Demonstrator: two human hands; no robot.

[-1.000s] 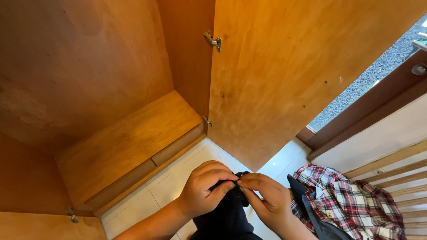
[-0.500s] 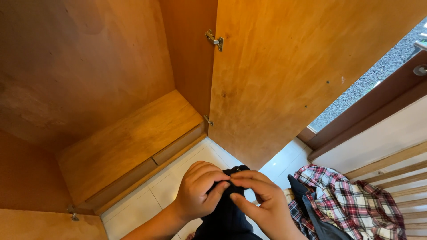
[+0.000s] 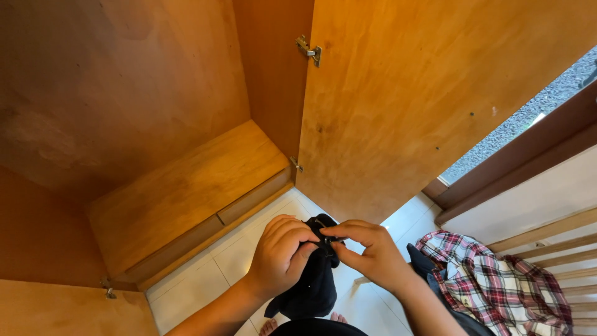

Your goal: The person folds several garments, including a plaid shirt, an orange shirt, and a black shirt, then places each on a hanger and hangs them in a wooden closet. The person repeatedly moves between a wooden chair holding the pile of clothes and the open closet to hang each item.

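A dark navy garment [image 3: 314, 283] hangs from both my hands above the white tiled floor. My left hand [image 3: 281, 255] is closed around its upper part. My right hand [image 3: 365, 252] pinches the top edge of the cloth with thumb and fingers, right beside the left hand's fingertips. The two hands touch at the cloth. The lower end of the garment dangles free above my bare toes [image 3: 268, 325].
An open wooden wardrobe stands ahead, with a bare bottom shelf [image 3: 186, 186] and its right door [image 3: 410, 106] swung out. A red plaid shirt [image 3: 497, 286] lies over wooden slats at the lower right. A window and a brown frame [image 3: 516, 155] sit behind it.
Both hands have risen slightly and lifted the dark garment, so its hanging lower end now shows. The right hand's grip has shifted along the top edge.
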